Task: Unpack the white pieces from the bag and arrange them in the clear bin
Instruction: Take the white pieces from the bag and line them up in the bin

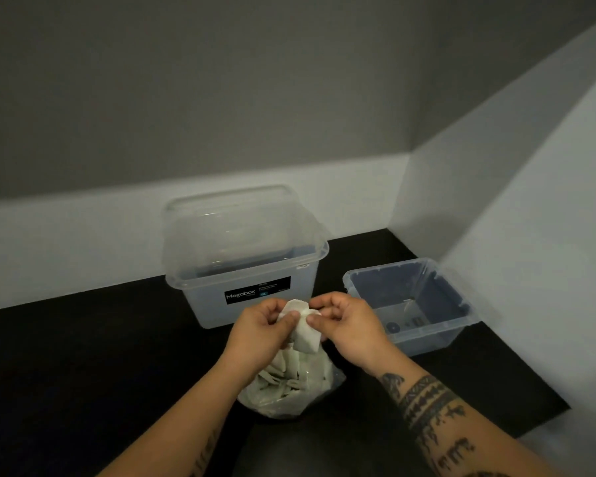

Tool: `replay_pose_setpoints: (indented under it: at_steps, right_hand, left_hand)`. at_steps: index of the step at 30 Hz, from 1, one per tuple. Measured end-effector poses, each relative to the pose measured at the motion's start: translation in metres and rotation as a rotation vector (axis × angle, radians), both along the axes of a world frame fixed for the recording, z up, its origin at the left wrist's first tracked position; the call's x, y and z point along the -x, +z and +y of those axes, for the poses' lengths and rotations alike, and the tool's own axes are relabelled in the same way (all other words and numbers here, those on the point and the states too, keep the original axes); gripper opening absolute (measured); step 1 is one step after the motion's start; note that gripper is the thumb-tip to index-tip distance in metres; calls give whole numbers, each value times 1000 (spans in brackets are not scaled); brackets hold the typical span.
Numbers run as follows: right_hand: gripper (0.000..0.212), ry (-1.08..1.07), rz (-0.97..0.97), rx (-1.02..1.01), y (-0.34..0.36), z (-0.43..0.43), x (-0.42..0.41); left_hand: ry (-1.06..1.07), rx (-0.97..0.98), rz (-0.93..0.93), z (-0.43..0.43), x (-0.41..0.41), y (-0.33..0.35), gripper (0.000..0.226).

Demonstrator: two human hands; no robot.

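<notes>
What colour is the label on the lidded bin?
Black label with white lettering, in the head view.

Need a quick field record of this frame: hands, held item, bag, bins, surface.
left hand: pinching the white piece with thumb and fingers
right hand: pinching the same piece from the other side
white piece: held up over the bag, in front of the large bin
bag: clear plastic, on the dark surface, more white pieces inside
large clear bin: Megabox label, a clear lid stands in or behind it against the wall
small clear bin: right of the large one, open, a few small dark items on its floor
surface: dark, matte
</notes>
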State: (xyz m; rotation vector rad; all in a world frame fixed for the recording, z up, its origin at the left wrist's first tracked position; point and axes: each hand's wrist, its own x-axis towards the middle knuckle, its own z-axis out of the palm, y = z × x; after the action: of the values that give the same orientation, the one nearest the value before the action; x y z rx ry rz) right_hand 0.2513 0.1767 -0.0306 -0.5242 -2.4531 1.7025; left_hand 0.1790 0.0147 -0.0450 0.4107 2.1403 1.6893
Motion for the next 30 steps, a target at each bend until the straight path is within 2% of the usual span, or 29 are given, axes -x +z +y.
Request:
replay_pose_setpoints:
  at_steps: [4, 8, 12, 15, 20, 24, 27, 30]
  right_hand:
    - [21, -90, 57, 45, 8, 17, 2]
    - [26, -28, 98, 112, 21, 44, 2]
    - [12, 5, 77, 68, 24, 77, 2]
    - [9, -6, 34, -6, 22, 110, 6]
    - [4, -30, -77, -38, 11, 173, 15]
    - [8, 57, -197, -75, -16, 200, 30]
    - [10, 134, -273, -142, -42, 199, 45]
    - [8, 169, -367, -152, -64, 192, 60]
  left_hand:
    - [-44, -74, -88, 21, -1, 6, 17]
    - [30, -133, -119, 50, 3, 15, 13]
    - [39, -193, -148, 87, 7, 19, 18]
    - [42, -192, -140, 113, 8, 19, 15]
    - [126, 17, -67, 144, 19, 7, 17]
    - [160, 196, -156, 163, 26, -12, 34]
    - [178, 306, -148, 174, 26, -25, 31]
    - [212, 324, -140, 176, 26, -34, 24]
